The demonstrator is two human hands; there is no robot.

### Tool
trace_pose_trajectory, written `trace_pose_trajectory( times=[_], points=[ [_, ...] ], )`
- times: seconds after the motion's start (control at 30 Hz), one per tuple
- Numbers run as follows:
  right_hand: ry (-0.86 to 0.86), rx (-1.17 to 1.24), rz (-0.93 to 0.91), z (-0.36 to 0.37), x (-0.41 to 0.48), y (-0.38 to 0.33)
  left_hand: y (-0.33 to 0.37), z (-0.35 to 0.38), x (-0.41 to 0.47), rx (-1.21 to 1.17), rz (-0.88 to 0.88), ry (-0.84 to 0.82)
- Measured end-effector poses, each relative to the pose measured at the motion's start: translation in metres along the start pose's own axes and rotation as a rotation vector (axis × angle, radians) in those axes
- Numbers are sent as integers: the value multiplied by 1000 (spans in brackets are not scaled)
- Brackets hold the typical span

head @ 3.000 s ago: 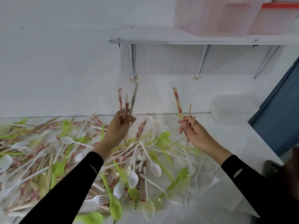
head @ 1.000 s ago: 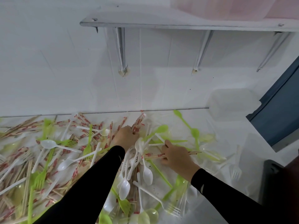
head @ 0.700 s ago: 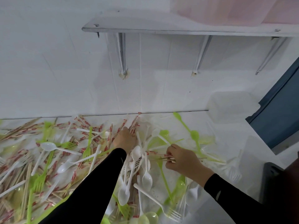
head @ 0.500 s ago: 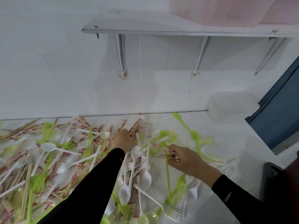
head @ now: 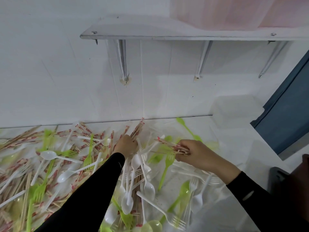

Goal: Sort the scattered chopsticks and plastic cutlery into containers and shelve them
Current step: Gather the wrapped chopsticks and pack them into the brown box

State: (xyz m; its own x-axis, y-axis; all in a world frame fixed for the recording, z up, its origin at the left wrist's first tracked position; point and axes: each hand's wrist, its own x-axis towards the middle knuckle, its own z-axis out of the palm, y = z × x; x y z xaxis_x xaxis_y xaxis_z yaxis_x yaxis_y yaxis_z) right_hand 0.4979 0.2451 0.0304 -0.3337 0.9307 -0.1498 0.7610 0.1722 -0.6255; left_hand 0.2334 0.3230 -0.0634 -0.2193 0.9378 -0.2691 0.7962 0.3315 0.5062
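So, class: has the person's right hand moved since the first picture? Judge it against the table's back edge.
Yes. The right hand has dropped from near the table's back edge down onto the cutlery pile, holding chopsticks.

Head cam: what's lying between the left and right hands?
In the head view, between left hand and right hand: white plastic cutlery crossed in the pile, plus the chopstick bundle the right hand grips. Not bare.

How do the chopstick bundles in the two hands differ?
The left bundle, in the left hand, points away toward the wall and lies low on the pile; the right bundle, in the right hand, points sideways leftward, raised above a green fork. The left bundle looks tighter; the right bundle fans out. Both show red print.
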Motion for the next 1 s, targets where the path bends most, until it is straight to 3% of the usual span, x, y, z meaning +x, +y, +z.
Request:
trace_pose_trajectory(
  times=[0.17, 0.43, 0.5, 0.67, 0.8, 0.9, 1.0],
  points=[
    [-15, 233, 85, -21, 0, -4, -2, -29, 1, -246, 41, 135],
    [-20, 276, 143, -33, -17, -13, 4, -60, -46, -697, 327, 346],
    [9, 379, 165, -31, -24, -14, 9, -65, -59, -839, 396, 395],
    [52, 624, 202, -31, -47, -18, 28, -79, -84, -1127, 514, 335],
    [104, 710, 180, -32, -66, -16, 37, -78, -99, -1166, 535, 352],
    [191, 921, 153, -38, -80, -10, 55, -69, -110, -1407, 467, 206],
    [254, 1165, 172, -53, -96, -3, 88, -50, -128, -1676, 311, -72]
  ],
)
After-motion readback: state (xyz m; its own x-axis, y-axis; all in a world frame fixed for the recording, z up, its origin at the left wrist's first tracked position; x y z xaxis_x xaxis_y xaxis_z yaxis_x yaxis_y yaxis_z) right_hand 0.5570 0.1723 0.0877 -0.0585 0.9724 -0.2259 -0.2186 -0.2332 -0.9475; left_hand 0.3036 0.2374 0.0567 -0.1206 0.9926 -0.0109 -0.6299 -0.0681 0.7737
